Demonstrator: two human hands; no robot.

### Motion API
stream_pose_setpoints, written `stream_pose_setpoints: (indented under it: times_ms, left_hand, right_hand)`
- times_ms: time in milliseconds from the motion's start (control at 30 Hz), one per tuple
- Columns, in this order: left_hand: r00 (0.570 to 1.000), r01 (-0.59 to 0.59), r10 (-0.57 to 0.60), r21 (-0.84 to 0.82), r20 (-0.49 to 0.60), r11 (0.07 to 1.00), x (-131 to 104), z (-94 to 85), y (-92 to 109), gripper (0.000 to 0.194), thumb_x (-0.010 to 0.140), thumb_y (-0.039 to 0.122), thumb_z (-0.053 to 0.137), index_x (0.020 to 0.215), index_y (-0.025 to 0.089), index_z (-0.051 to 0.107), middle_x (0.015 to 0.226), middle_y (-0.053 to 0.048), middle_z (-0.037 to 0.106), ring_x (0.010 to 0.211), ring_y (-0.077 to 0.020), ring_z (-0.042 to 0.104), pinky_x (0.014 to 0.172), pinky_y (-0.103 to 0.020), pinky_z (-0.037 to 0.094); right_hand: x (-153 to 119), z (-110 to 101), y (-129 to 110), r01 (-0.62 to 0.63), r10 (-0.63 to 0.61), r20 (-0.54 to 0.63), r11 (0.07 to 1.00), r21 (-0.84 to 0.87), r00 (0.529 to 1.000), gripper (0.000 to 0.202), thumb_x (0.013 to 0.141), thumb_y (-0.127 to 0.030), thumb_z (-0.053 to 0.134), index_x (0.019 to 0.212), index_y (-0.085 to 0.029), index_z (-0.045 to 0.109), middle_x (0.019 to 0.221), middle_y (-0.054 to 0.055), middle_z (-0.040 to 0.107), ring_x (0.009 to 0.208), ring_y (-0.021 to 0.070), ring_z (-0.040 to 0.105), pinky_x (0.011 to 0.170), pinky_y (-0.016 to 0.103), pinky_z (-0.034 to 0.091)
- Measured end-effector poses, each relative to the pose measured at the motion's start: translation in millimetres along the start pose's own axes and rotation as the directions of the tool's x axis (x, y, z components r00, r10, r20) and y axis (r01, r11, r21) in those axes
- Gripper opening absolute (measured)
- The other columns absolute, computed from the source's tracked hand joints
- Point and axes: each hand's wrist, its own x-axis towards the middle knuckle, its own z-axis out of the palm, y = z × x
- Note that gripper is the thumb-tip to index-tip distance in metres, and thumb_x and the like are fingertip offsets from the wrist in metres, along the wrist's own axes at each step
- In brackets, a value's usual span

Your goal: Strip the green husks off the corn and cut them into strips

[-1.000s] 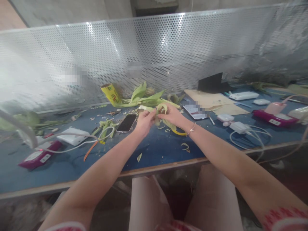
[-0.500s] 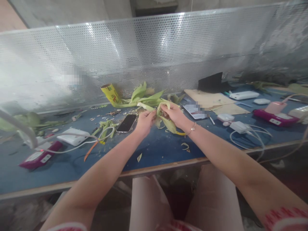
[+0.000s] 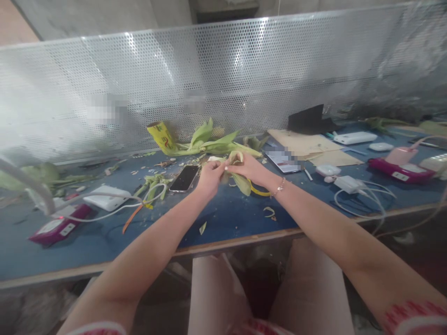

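Over the middle of the blue table, my left hand pinches the left end of a pale green leafy stem. My right hand is closed on the same stem from the right, its fingertips close to those of the left. One broad leaf hangs down below the right hand, and another curls up above it. The pinched part is mostly hidden by my fingers. Behind both hands lies a bunch of larger green leaves. A black-screened phone lies just left of my left hand.
A yellow tube leans near the perforated metal screen. Plant scraps litter the blue table. A second phone, brown paper and white chargers with cables lie right; a purple power strip lies left.
My hands have come closer together on the stem. My left hand and the pale end it holds have shifted slightly, and the hanging leaf has swung a little left.
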Motion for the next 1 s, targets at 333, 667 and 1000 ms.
stream_pose_setpoints:
  times_ms: [333, 667, 1000]
  left_hand:
    - [0.999, 0.017, -0.011, -0.160, 0.037, 0.987, -1.5, 1.0, 7.2, 0.020, 0.051, 0.019, 0.077, 0.066, 0.013, 0.065, 0.062, 0.000, 0.064, 0.058, -0.0101, 0.059, 0.064, -0.025, 0.048]
    - [0.997, -0.004, 0.014, -0.119, 0.080, 0.993, -2.4, 0.9, 6.2, 0.026, 0.051, 0.022, 0.082, 0.072, 0.014, 0.068, 0.064, -0.001, 0.068, 0.060, -0.0090, 0.061, 0.065, -0.023, 0.048]
    - [0.998, 0.012, -0.004, -0.123, 0.062, 0.992, -0.1, 0.0, 3.6, 0.022, 0.053, 0.017, 0.078, 0.070, 0.013, 0.066, 0.062, -0.001, 0.066, 0.058, -0.0085, 0.060, 0.062, -0.022, 0.048]
  right_hand:
    - [3.3, -2.2, 5.8, -0.071, 0.096, -0.097, 0.968, 0.239, 0.991, 0.022, 0.065, -0.033, 0.073, 0.073, -0.019, 0.059, 0.067, 0.000, 0.060, 0.064, 0.0156, 0.058, 0.068, 0.034, 0.050]
    - [3.1, -3.2, -1.4, -0.130, 0.170, -0.052, 0.889, 0.439, 0.984, 0.024, 0.059, -0.029, 0.078, 0.072, -0.018, 0.061, 0.064, -0.001, 0.062, 0.063, 0.0142, 0.059, 0.067, 0.031, 0.050]
    - [2.7, -5.0, -2.1, -0.157, 0.202, -0.048, 0.872, 0.464, 0.978, 0.032, 0.062, -0.041, 0.076, 0.065, -0.019, 0.054, 0.065, -0.001, 0.058, 0.063, 0.0122, 0.055, 0.061, 0.029, 0.048]
